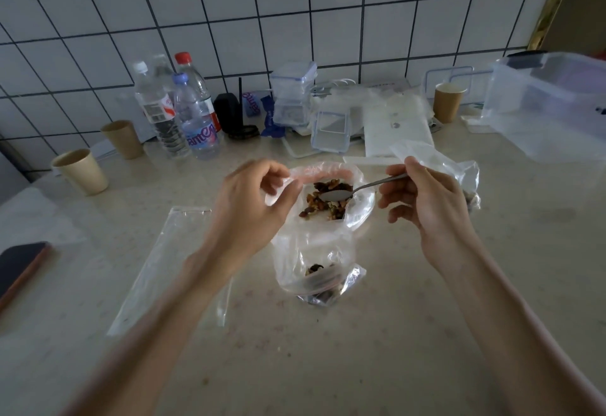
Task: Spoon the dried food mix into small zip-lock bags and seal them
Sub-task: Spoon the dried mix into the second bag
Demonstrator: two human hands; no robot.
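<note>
At the centre of the frame, my left hand [252, 205] pinched the rim of the small clear zip-lock bag [316, 251] (some mix already at its bottom), while my right hand [426, 209] gripped the metal spoon [357, 189], its bowl over the brown dried food mix [324, 202].

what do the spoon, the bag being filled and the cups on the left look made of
Spoon: probably polished steel, grey with a bright glint. Bag: thin clear plastic film, glossy and crinkled, contents showing through. Cups: likely paper, matte tan outside, pale inside.
</note>
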